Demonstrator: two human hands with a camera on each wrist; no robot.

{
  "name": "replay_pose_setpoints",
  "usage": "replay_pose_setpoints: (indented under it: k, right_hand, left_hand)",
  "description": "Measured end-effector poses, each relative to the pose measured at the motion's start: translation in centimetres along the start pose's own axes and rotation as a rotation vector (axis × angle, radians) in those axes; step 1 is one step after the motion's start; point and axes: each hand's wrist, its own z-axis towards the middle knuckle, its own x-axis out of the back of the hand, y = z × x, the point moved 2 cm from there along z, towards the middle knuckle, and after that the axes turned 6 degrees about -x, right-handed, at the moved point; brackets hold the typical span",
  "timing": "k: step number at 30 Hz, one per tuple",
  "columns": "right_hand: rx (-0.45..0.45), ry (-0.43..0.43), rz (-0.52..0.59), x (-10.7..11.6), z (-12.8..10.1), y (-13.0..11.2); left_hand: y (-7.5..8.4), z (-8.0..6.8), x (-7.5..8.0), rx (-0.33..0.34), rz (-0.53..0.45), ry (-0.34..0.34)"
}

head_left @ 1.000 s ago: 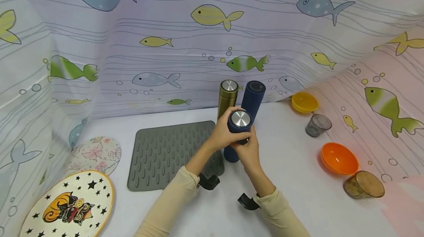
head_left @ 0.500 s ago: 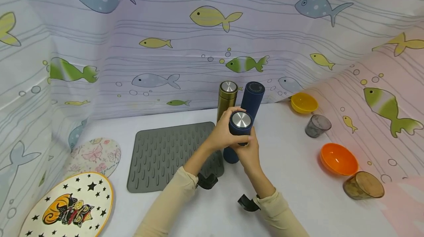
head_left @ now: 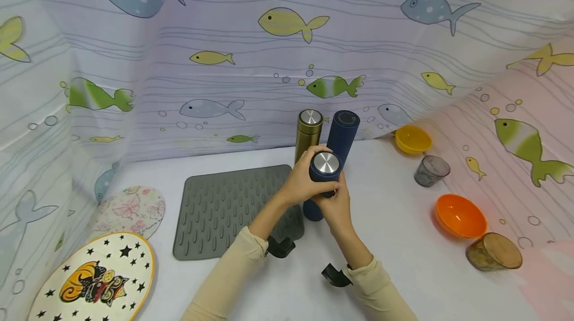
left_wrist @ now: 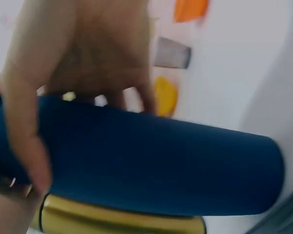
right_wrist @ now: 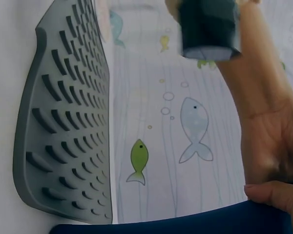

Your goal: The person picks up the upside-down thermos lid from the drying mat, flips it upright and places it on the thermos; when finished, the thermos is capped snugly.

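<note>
A navy blue thermos (head_left: 313, 210) with a shiny steel lid top (head_left: 326, 162) stands between both hands in the head view. My left hand (head_left: 298, 181) wraps around its upper end just below the lid, thumb across the front. Beneath it, my right hand (head_left: 335, 207) grips the body, partly hidden by the left hand. In the left wrist view the blue body (left_wrist: 161, 165) stretches across the frame, with the fingers curled over it. Right behind are a gold thermos (head_left: 307, 136) and a second navy thermos (head_left: 342, 136).
A grey ridged drying mat (head_left: 233, 211) lies to the left. Beyond it are a floral round mat (head_left: 130, 209) and a star-patterned plate (head_left: 134, 281). On the right sit a yellow bowl (head_left: 412, 140), a grey cup (head_left: 431, 170), an orange bowl (head_left: 460, 215) and an amber cup (head_left: 493, 251).
</note>
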Motion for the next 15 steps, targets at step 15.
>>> replay_pose_setpoints:
  k: [15]
  right_hand:
    - [-0.001, -0.003, -0.037, 0.1, -0.1, 0.1]
  left_hand:
    - [1.0, -0.2, -1.0, -0.002, 0.161, 0.084]
